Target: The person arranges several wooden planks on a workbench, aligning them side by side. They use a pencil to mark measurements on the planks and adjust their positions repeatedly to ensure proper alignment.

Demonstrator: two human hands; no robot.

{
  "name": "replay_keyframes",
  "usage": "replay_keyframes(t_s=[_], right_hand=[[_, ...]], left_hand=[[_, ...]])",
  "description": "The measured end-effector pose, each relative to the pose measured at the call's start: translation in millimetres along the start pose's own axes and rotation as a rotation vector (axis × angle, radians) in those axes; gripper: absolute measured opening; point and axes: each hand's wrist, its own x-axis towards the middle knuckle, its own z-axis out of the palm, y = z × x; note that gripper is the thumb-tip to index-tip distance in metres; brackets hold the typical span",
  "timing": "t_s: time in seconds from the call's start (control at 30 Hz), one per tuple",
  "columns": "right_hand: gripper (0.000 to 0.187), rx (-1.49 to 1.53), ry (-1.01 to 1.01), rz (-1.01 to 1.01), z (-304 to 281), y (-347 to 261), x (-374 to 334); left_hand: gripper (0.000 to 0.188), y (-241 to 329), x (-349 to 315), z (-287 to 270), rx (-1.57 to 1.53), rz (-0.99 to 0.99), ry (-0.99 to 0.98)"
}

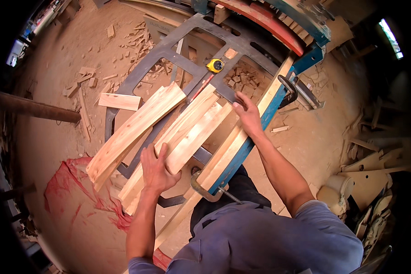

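My left hand [157, 170] rests with its fingers spread on the near ends of several pale wooden boards [187, 121] lying side by side on a slant. My right hand [249, 115] is at the far right end of these boards, beside a long wooden strip [230, 141]. Its fingers are loosely bent and hold nothing; I cannot tell whether they touch a board. Another stack of boards [134, 130] lies to the left. Beyond the boards sit a yellow tape measure [214, 65] and a red pencil [201, 86].
A dark metal frame [185, 61] with large openings supports the boards. Along its right side runs a blue metal beam [236, 162], with a near clamp [206, 188] and a far clamp [288, 90] on the strip. A short offcut [119, 101] lies left; wood scraps and red sheeting [73, 187] cover parts of the floor.
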Motion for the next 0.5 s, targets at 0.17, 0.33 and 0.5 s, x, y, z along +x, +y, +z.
replay_keyframes(t_s=[0.17,0.33,0.5], right_hand=[[0.057,0.157,-0.232,0.041,19.4,-2.0,22.4],[0.055,0.221,-0.251,0.004,-7.6,-28.5,37.7],[0.056,-0.078,-0.230,0.049,-46.0,-14.7,79.8]], left_hand=[[0.108,6.8,0.2,3.5,-0.011,0.005,0.034],[0.108,42.7,25.3,3.2,-0.083,0.004,0.063],[0.103,72.1,71.2,23.8,-0.009,-0.060,-0.058]])
